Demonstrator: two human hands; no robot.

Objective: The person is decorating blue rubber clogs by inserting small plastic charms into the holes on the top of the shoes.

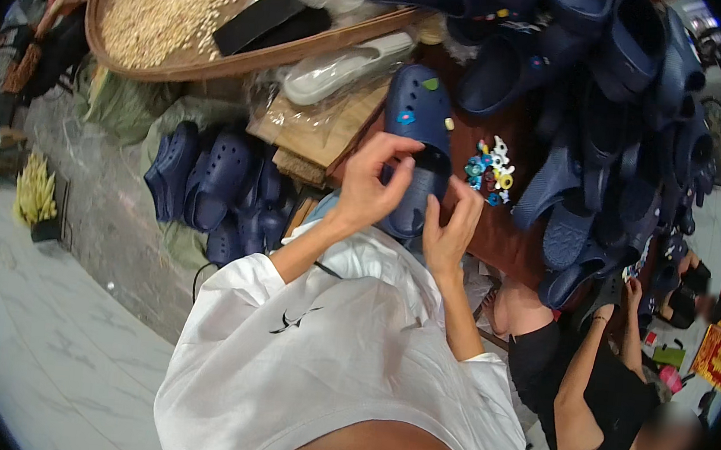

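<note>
1. The left hand (373,183) comes over the clog's left side, fingers curled, thumb and forefinger slightly parted above the foot opening; I cannot tell whether something tiny is pinched there.
2. The right hand (452,225) is beside the clog's right edge, thumb and fingers spread apart. Bracketing the clog from both sides probably helps keep it steady while leaving its front uncovered.
3. The navy clog (421,101) lies between the hands, sole down, in front of the white shirt (350,337). Its long axis runs nearly straight away from the person, toe to the far side, heel nearest the body. That likely suits both hands, with the opening within reach and the perforated top in sight.
4. On that top sit a green charm (430,83), a blue charm (405,117) and a pale yellow charm (449,124).
5. Just right of the clog, a pile of small colourful charms (492,173) lies on the brown worktop (505,261), presumably for easy picking by the right hand.
6. Farther right, many navy clogs (625,47) are heaped, pointing various ways.
7. Beyond the toe, a white clog (340,71) lies in clear plastic beside a round tray (158,75) of pale grains.
</note>
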